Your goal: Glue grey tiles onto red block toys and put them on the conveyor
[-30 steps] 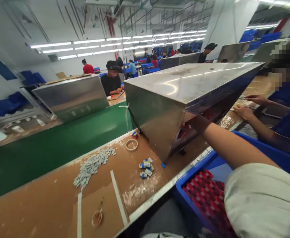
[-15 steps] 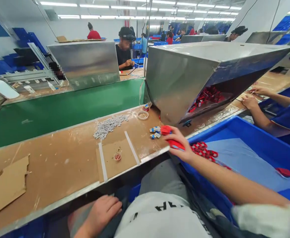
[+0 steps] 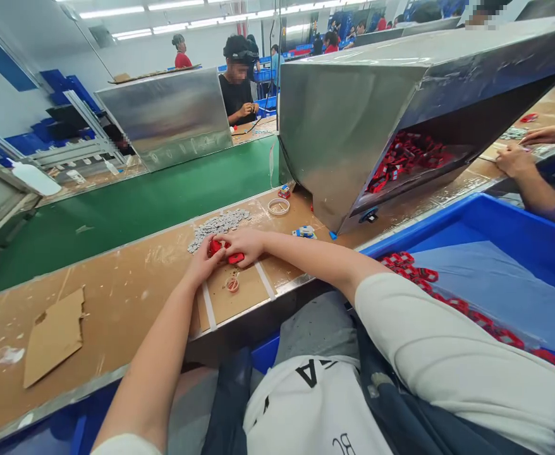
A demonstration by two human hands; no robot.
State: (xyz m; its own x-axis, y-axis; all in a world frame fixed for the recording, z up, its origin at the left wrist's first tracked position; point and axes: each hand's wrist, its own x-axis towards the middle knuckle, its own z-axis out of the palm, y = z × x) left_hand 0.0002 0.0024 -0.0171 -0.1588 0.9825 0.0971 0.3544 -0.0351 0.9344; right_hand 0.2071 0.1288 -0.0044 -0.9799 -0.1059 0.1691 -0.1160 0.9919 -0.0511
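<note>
Both of my hands meet over the taped square on the brown worktable. My right hand grips red plastic parts against the tabletop. My left hand closes on another red part beside it. A heap of small grey pieces lies just beyond my hands. A small tape ring sits on the taped square right below them.
A steel hopper holding red parts stands at the right. A blue bin with more red parts is beside me. A green conveyor belt runs behind. A neighbour's hands work at right; a cardboard scrap lies left.
My right hand carried red parts from the bin's edge leftward to the taped square. My left hand rose from my lap to meet it.
</note>
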